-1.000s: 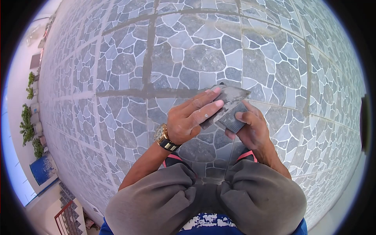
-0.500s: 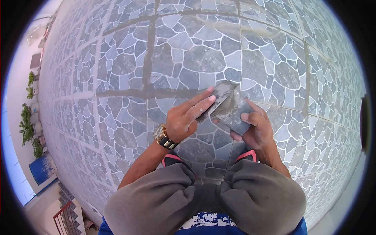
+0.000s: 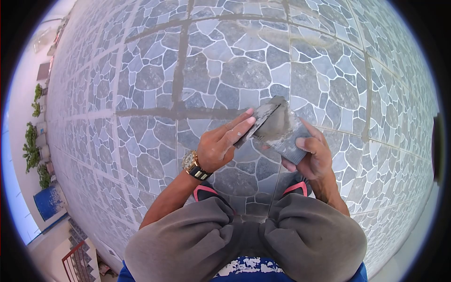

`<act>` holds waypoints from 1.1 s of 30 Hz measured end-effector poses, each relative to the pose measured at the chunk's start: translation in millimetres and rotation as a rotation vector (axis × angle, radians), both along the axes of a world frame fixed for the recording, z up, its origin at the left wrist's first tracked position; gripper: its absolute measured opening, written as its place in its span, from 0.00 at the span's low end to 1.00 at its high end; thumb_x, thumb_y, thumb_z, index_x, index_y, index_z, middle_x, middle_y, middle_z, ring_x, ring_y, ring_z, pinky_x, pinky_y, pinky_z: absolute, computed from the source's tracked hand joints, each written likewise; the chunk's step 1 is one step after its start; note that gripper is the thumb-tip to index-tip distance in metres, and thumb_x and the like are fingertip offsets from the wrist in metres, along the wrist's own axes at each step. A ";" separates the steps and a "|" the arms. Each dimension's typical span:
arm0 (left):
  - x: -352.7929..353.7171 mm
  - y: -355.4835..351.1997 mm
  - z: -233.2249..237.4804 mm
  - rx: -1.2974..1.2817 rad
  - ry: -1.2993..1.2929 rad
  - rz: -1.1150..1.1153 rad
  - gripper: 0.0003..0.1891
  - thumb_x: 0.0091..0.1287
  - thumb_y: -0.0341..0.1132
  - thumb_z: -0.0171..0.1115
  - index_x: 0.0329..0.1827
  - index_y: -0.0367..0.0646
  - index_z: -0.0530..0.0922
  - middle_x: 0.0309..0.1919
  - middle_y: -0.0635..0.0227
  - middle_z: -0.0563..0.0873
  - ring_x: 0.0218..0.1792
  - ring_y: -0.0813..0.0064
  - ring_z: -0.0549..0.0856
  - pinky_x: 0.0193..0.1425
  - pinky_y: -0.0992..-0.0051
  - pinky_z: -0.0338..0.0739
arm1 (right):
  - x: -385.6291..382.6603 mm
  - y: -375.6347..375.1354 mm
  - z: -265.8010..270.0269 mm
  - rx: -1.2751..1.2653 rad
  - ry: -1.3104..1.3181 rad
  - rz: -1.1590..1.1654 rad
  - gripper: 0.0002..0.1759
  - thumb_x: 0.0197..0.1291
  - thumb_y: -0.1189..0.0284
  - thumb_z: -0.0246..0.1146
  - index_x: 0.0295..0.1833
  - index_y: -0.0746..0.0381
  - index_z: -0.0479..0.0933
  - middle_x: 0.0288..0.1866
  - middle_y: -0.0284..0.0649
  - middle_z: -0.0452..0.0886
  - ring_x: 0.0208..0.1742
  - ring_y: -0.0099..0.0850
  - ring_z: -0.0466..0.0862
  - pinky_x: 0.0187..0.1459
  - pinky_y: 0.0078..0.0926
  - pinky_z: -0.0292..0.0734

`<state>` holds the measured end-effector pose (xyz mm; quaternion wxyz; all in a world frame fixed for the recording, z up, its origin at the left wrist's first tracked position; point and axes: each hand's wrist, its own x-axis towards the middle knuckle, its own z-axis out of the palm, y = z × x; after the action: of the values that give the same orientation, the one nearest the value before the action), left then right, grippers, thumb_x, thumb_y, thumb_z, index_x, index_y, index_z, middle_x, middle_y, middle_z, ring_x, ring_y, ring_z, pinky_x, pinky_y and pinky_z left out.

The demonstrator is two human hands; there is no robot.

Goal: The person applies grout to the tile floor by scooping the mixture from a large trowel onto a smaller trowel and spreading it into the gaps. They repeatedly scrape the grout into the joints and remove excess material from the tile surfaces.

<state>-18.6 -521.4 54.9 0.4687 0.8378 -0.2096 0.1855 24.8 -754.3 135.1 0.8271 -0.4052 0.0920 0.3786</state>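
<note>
My left hand (image 3: pixel 220 144), with a watch (image 3: pixel 190 160) at its wrist, grips a thin flat scraper (image 3: pixel 259 121) smeared with grey paste. Two of its fingers lie along the scraper's face. My right hand (image 3: pixel 315 152) holds a flat grey ridged plate (image 3: pixel 297 144), thumb on top and fingers beneath. Wet grey grout (image 3: pixel 278 123) covers the plate's upper left part. The scraper's long edge meets the grout at a slant. Both tools are above the stone-patterned tile floor (image 3: pixel 246 73).
Dark grout fills some tile joints (image 3: pixel 206 113) left of and beyond my hands. My bent knees (image 3: pixel 183 235) and sandalled feet are close below. Along the left edge are potted plants (image 3: pixel 32 148), a blue barrel (image 3: pixel 49 203) and a stair railing (image 3: pixel 75 263).
The ridged plate has shifted slightly right and down with my right hand. The scraper has tilted and moved a little left, so more grout shows on the plate.
</note>
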 end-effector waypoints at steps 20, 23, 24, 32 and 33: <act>-15.3 5.0 0.1 -0.528 0.893 0.286 0.15 0.78 0.37 0.48 0.58 0.36 0.72 0.42 0.66 0.82 0.41 0.80 0.76 0.47 0.78 0.71 | 6.7 -13.9 -1.2 -0.544 -0.409 0.033 0.35 0.59 0.71 0.56 0.69 0.78 0.58 0.50 0.57 0.79 0.44 0.37 0.84 0.41 0.34 0.78; -10.2 -5.6 3.2 -0.819 0.959 0.259 0.16 0.77 0.37 0.50 0.62 0.36 0.71 0.42 0.70 0.81 0.40 0.83 0.75 0.47 0.79 0.71 | -4.4 0.7 -1.7 -0.691 -0.572 0.041 0.30 0.62 0.76 0.53 0.70 0.73 0.60 0.50 0.46 0.78 0.41 0.27 0.82 0.46 0.26 0.76; -6.0 -10.2 11.5 -0.957 0.998 0.258 0.17 0.77 0.36 0.51 0.62 0.37 0.71 0.42 0.71 0.81 0.39 0.84 0.75 0.47 0.79 0.71 | -7.3 3.8 -1.6 -0.746 -0.633 0.060 0.31 0.62 0.79 0.53 0.71 0.72 0.58 0.55 0.50 0.77 0.45 0.33 0.83 0.49 0.30 0.77; -17.4 -4.7 -5.3 -0.222 0.484 0.222 0.19 0.74 0.32 0.52 0.66 0.38 0.70 0.55 0.65 0.80 0.51 0.77 0.81 0.56 0.78 0.74 | 4.7 17.6 -35.1 -0.871 -1.560 0.243 0.50 0.33 0.91 0.58 0.72 0.66 0.60 0.73 0.60 0.64 0.72 0.57 0.68 0.70 0.50 0.65; -11.8 -7.1 9.6 -0.535 0.639 0.176 0.21 0.71 0.29 0.55 0.66 0.36 0.69 0.57 0.61 0.79 0.54 0.71 0.81 0.59 0.75 0.73 | 3.5 17.6 -36.7 -0.881 -1.573 0.249 0.49 0.34 0.92 0.57 0.72 0.65 0.60 0.73 0.59 0.64 0.72 0.57 0.68 0.70 0.49 0.66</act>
<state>-30.4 -528.5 64.5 0.6935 0.7166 0.0742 0.0036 28.2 -736.6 98.4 0.3745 -0.8331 -0.4068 0.0101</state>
